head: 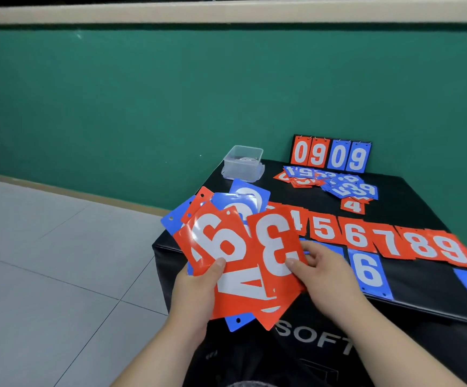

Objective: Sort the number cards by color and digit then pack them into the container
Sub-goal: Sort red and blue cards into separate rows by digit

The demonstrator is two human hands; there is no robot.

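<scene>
Left hand (196, 286) grips a loose fan (238, 289); right hand (330, 275) pinches the red 3 (277, 238). A tug could spill the cards.

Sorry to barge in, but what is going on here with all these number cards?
A person is sorting number cards. Their left hand holds a fan of red and blue cards, and the right hand pinches the red 3 card at its front. On the black surface a row of red cards shows 4 to 9, with a blue 6 card below it. An unsorted pile lies farther back, right of a clear container.
</scene>
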